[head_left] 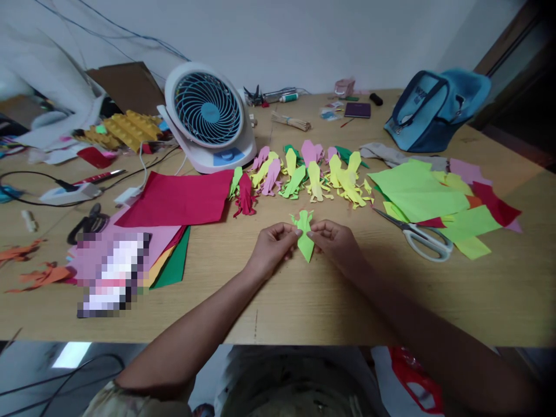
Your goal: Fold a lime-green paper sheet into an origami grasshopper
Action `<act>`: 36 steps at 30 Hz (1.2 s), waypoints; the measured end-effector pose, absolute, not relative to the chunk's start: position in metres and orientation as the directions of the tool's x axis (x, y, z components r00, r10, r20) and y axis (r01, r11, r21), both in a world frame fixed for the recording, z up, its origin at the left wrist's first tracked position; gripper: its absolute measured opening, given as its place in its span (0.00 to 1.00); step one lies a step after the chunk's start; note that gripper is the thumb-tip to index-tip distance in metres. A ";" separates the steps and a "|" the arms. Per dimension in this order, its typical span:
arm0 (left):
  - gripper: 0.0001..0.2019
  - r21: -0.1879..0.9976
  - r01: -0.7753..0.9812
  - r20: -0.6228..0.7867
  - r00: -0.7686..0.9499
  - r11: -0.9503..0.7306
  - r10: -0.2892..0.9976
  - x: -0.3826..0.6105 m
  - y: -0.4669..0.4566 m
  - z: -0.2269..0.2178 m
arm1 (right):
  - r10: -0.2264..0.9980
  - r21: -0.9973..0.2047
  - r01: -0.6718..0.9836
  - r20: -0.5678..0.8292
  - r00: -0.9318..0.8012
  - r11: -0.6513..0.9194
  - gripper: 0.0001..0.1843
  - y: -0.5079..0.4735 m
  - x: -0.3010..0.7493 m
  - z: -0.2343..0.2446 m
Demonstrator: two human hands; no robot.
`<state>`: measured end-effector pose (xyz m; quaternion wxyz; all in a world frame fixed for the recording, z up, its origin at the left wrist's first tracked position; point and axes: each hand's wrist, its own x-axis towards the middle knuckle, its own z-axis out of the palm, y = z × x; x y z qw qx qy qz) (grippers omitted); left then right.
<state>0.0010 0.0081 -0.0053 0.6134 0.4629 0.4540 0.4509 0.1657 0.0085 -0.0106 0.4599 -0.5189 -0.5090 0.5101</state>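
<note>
A light green folded-paper figure [306, 240] is held just above the wooden table [278, 307], its pointed end towards me and small limbs at the far end. My left hand [274, 246] pinches its left edge between thumb and fingers. On the opposite edge, my right hand [333, 243] grips it the same way. Beyond my hands stand several finished-looking paper figures in pink, yellow and green, among them a red paper figure [246, 197] and a pale yellow paper figure [318, 182]. Scissors with white handles [428, 240] lie to the right of my right hand.
Green paper sheets [419, 191] are piled at the right, a red sheet [178, 198] at the left. A white fan [208, 113] and a blue bag [434, 110] stand at the back. Orange paper figures [41, 277], black scissors [90, 223] and a power strip [69, 193] lie far left.
</note>
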 end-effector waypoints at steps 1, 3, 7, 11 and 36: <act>0.18 0.978 -0.134 -0.136 0.175 0.160 0.975 0.001 0.008 -0.006 | 0.997 -0.996 0.067 -0.057 -0.045 -0.054 0.16 0.008 0.166 -0.010; 0.17 0.981 -0.128 -0.125 0.144 0.144 0.982 0.001 0.009 -0.007 | 0.997 -0.996 0.082 -0.043 -0.064 -0.037 0.16 0.008 0.166 -0.011; 0.15 0.983 -0.150 -0.097 0.075 0.108 0.992 0.000 0.011 -0.006 | 0.993 -0.994 0.109 -0.017 -0.119 -0.004 0.15 0.007 0.167 -0.014; 0.15 0.971 -0.196 -0.124 0.088 0.140 0.988 0.000 0.010 -0.003 | 0.985 -0.987 0.156 -0.004 -0.173 0.023 0.12 0.005 0.169 -0.017; 0.18 0.897 -0.073 -0.342 0.510 0.436 0.789 -0.030 0.023 0.007 | 0.942 -0.995 -0.087 0.083 -0.325 0.058 0.25 0.012 0.181 -0.004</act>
